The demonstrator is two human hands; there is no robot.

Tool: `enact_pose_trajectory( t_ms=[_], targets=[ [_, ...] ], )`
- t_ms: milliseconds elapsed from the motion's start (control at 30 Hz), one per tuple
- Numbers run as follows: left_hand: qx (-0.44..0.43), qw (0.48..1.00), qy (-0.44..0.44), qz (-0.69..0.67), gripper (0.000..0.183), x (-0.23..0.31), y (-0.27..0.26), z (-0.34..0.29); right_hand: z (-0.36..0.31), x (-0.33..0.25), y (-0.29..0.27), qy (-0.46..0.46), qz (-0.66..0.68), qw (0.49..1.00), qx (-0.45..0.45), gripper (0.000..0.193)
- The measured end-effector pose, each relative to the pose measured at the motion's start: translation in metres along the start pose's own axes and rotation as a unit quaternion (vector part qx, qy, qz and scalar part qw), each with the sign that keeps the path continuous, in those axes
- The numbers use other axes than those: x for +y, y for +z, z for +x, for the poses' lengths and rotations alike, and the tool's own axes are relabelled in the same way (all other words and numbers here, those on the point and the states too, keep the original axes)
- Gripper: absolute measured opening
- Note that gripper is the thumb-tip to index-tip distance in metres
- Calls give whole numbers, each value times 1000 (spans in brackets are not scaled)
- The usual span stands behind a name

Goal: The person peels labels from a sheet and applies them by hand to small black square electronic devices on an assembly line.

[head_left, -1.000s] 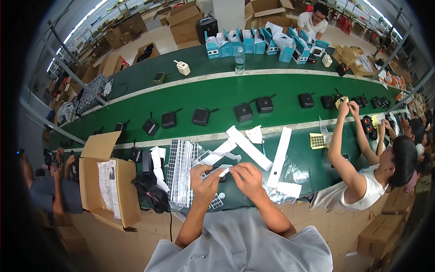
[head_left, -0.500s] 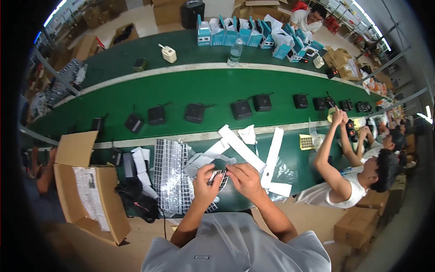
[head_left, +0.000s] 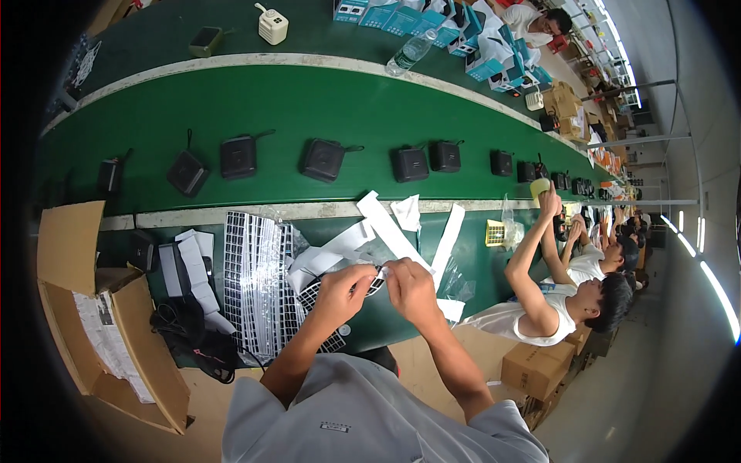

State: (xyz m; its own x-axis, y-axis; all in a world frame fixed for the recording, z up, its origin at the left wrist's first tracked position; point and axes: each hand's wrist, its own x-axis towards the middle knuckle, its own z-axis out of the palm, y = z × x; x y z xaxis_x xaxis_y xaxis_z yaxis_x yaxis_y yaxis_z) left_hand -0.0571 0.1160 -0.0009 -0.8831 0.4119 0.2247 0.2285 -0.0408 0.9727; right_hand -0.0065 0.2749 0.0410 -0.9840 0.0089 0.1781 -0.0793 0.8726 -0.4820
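Observation:
My left hand and my right hand meet over the near edge of the bench, fingertips pinched together. Between them is a small white piece, partly hidden by the fingers; its exact kind is too small to tell. Just beneath, a curved strip of a black-and-white gridded sheet shows, partly covered by my left hand. To the left lies a stack of similar gridded sheets with shiny clear film on it. White paper strips are spread beyond my hands.
Black box-shaped devices with straps stand in a row on the green belt. An open cardboard box is at the left, beside a black cable bundle. A co-worker works at the right; a bottle stands across the belt.
The view has tilted and turned, shifting the bench scene. My fingertips have drawn closer together, and a small white piece shows between them where a dark-and-white piece was seen before.

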Motion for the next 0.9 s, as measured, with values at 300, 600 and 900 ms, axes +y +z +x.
enact_pose_trajectory(
  t_ms=[300,600,900],
  targets=[
    [-36,998,-44,29,14,-8,-7,1,-5,-37,17,114,112,986,51,16],
    [-82,995,-42,35,15,-22,-10,11,-3,-20,33,248,183,949,68,13],
    [-110,982,-93,118,14,-39,-24,28,28,-12,52,222,142,964,37,11]
  ],
)
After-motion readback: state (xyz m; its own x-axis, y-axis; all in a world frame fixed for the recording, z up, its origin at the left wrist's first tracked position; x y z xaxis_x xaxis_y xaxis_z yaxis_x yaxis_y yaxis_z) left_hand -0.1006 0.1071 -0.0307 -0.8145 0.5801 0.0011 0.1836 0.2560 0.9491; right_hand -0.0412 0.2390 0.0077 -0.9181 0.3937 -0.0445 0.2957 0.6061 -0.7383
